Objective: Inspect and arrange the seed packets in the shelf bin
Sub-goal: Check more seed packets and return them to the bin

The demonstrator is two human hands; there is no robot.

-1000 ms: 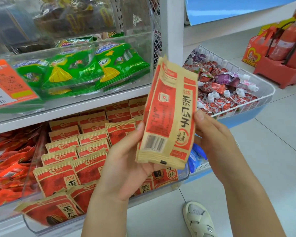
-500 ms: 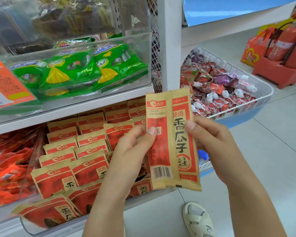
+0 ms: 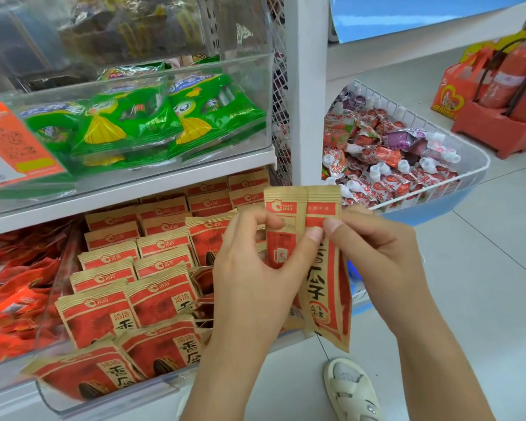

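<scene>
A tan and red seed packet [image 3: 322,287] stands upright in front of the lower shelf, its back seam facing me. My left hand [image 3: 255,278] pinches its left upper part between thumb and fingers. My right hand [image 3: 374,253] pinches its right side near the top. Behind and to the left, the clear shelf bin [image 3: 110,402] holds several matching seed packets [image 3: 128,302] in overlapping rows; my left forearm hides the bin's right part.
An upper clear bin holds green snack bags [image 3: 152,123]. Red wrappers [image 3: 16,299] fill the bin at the left. A white wire basket [image 3: 480,165] of spouted pouches stands at the right. Fire extinguishers [image 3: 516,74] sit on the floor. A sandalled foot [image 3: 353,390] is below.
The packet has dropped lower and turned upright. Both hands have slid up and now pinch it close to its top edge.
</scene>
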